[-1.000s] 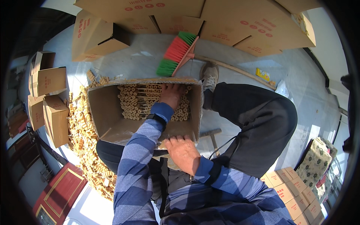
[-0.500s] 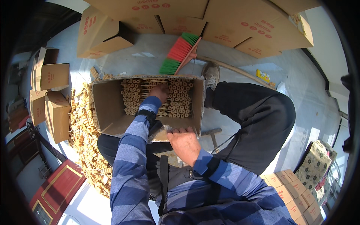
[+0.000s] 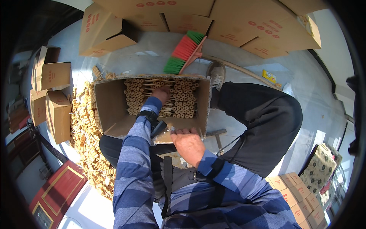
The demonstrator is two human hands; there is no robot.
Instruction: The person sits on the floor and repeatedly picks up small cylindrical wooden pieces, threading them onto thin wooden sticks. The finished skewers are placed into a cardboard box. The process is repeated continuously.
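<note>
An open cardboard box (image 3: pixel 114 123) stands between my legs. Inside it, tan rolls with holes in their ends (image 3: pixel 185 100) are packed on thin sticks, in a left and a right stack, with bare sticks crossing the gap. My left hand (image 3: pixel 162 94) reaches down into the box and rests on the sticks between the stacks; its fingertips are hidden. At the near rim, my right hand (image 3: pixel 188 144) is closed over the box's edge, gripping it beside some clear plastic film (image 3: pixel 164 136).
A large heap of skewered tan rolls (image 3: pixel 85 129) lies left of the box. Beyond it stand open cartons (image 3: pixel 57 116). A red and green broom (image 3: pixel 183 52) lies ahead, before more cartons (image 3: pixel 228 23). Small stacked boxes (image 3: pixel 301 194) are at the lower right.
Both hands stay nearly where they were, the left still on the sticks and the right still on the rim. The view has shifted slightly.
</note>
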